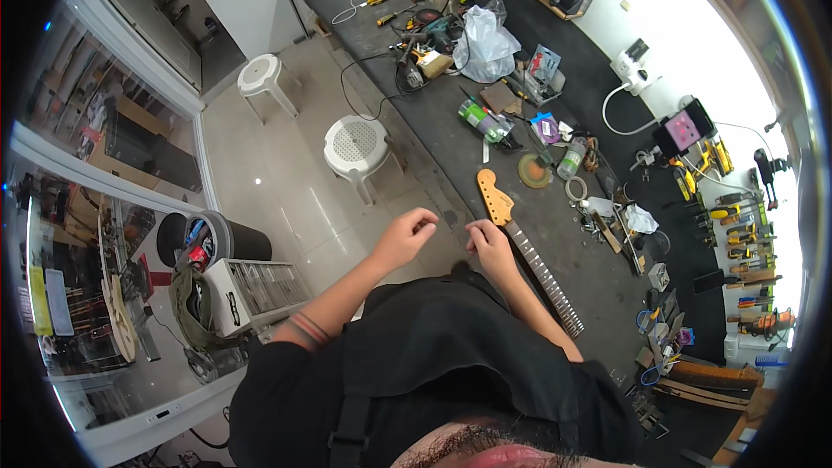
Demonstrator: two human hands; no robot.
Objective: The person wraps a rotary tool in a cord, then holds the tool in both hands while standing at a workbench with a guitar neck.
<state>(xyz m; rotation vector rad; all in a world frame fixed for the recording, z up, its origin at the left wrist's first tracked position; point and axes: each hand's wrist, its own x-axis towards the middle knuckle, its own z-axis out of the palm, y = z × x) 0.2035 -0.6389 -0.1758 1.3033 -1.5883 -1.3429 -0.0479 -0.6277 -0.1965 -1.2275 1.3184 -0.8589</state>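
Observation:
A guitar neck [539, 264] with a light wooden headstock and a dark fretboard lies along the near edge of the workbench. My right hand [491, 249] is beside the headstock end, its fingers curled in a pinch. Over the floor just off the bench edge is my left hand [407, 234], also closed with fingers bent toward the thumb. The two hands are apart, facing each other in front of my black apron [433, 329]. Whatever either hand may hold is too small or hidden to make out.
The dark workbench [598, 316] carries a green-labelled bottle [484, 120], a round disc [535, 171], a tape roll [576, 189] and a white plastic bag [487, 45]. Two white stools [357, 146] stand on the floor. Tools hang along the right wall.

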